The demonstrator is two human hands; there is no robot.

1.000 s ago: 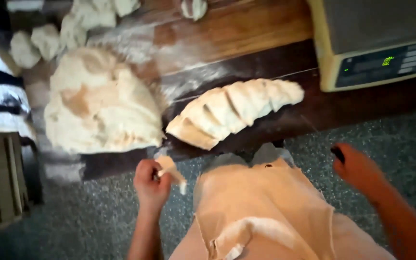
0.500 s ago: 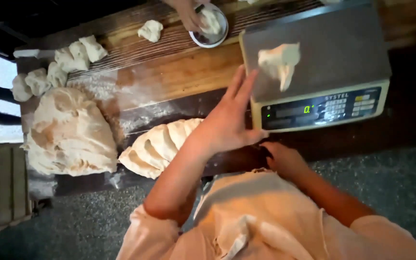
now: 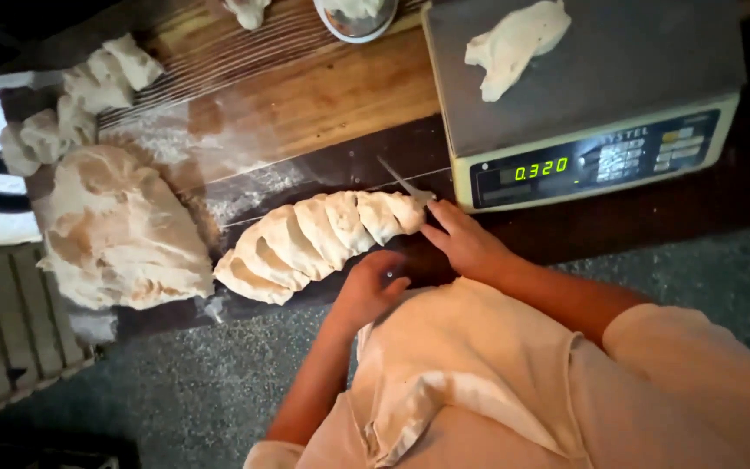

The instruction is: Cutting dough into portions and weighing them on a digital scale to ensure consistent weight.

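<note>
- Scored dough log [image 3: 323,239], pale and floured, cut into slanted slices, along the table's [image 3: 323,104] near edge.
- Right hand [image 3: 462,243] gripping a knife [image 3: 405,184] at the log's right end.
- Left hand [image 3: 371,291] curled loosely, just beside the log.
- Half a second back: left hand raised by the scale [image 3: 583,95]; now lowered.

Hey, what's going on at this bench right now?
A person is portioning dough. Their right hand holds a knife at the end of a scored dough log on the wooden bench, and the left hand rests by its near side. One cut piece sits on the digital scale. A large dough mass lies to the left.
</note>
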